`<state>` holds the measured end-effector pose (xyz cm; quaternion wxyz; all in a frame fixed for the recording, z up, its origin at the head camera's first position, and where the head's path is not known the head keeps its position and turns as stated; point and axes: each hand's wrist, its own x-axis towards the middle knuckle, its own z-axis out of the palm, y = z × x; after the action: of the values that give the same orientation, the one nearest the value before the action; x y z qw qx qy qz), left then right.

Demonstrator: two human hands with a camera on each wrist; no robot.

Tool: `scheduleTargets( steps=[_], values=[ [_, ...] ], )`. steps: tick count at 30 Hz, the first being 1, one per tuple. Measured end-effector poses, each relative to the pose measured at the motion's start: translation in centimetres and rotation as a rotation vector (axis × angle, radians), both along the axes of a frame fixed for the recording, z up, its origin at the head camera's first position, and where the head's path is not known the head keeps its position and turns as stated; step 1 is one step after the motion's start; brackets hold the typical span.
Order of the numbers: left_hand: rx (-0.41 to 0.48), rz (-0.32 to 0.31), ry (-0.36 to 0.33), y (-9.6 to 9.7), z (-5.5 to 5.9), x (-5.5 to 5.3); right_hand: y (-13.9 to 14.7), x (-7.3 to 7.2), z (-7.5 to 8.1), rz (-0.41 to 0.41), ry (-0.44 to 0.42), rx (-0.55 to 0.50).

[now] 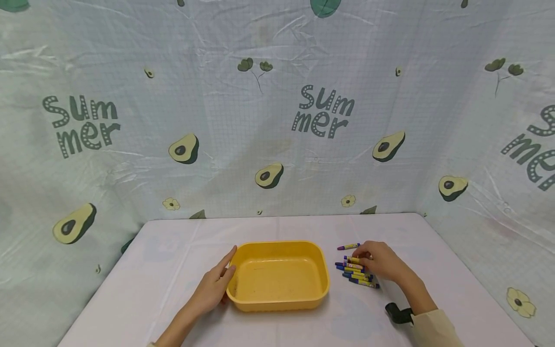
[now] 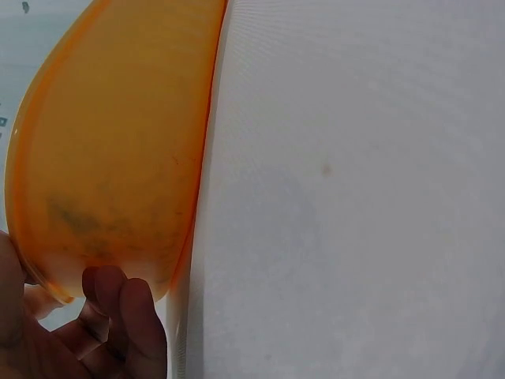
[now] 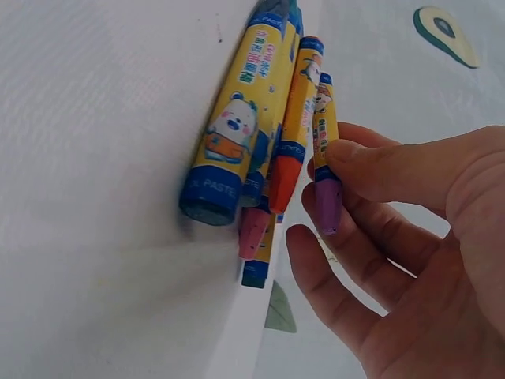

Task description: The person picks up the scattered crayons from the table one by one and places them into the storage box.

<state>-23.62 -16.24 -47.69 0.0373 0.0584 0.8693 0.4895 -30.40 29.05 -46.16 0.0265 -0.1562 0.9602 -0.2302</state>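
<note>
Right hand point(image 1: 377, 260) appears to pinch a purple-tipped crayon point(image 3: 328, 201) beside other crayons point(image 1: 363, 283) right of the yellow tray point(image 1: 277, 305), gripped by the left hand point(image 1: 210, 288); firm pinch and lift clear of neighbours advised.

From above the left hand point(image 1: 212, 287) and right hand point(image 1: 382, 261), the head camera faced forward and down; close wrist cameras viewed the yellow tray point(image 2: 118, 150) and oil pastels point(image 3: 251, 87) respectively, each shared with the head view.
</note>
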Motion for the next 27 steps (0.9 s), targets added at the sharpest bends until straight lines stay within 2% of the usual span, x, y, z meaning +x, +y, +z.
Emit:
scheduleTargets(
  steps=[16, 27],
  values=[
    [0.011, 0.001, -0.011, 0.0, 0.0, 0.0, -0.7, 0.7, 2.1, 0.044, 0.144, -0.002],
    [0.017, 0.01, -0.008, 0.0, -0.1, -0.1, -2.1, 1.8, 4.4, 0.115, 0.298, -0.011]
  ],
)
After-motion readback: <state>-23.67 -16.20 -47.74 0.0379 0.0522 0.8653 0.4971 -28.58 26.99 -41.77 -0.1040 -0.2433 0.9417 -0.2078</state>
